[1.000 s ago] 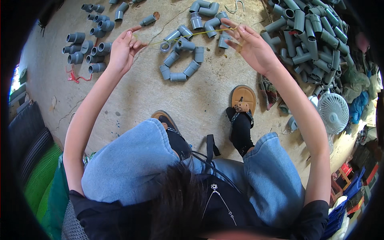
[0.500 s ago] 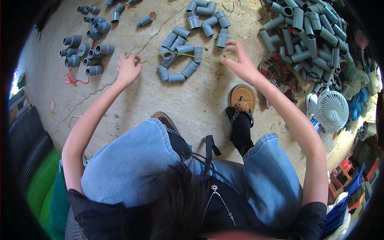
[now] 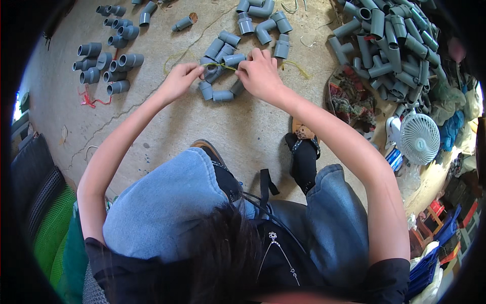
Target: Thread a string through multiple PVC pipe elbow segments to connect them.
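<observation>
A yellow-green string (image 3: 226, 66) runs between my two hands, above a ring of grey pipe fittings (image 3: 223, 96) on the concrete floor. My left hand (image 3: 183, 78) pinches the string at the ring's left side, and a loose loop of it trails off beyond my fingers. My right hand (image 3: 260, 75) is closed on the string over the ring's right side, hiding some of the fittings there. Its other loose end sticks out to the right of that hand. More short grey fittings lie inside the ring.
Grey couplings (image 3: 118, 87) stand and lie in a cluster at the left, near a red string (image 3: 90, 99). Elbow fittings (image 3: 264, 31) lie beyond the ring. A big heap of grey fittings (image 3: 390, 45), a patterned cloth (image 3: 351, 99) and a white fan (image 3: 419, 139) are at the right.
Both hands have moved inward from wide apart to close together over the ring, my right hand travelling furthest. The string's loose ends now trail outside the hands.
</observation>
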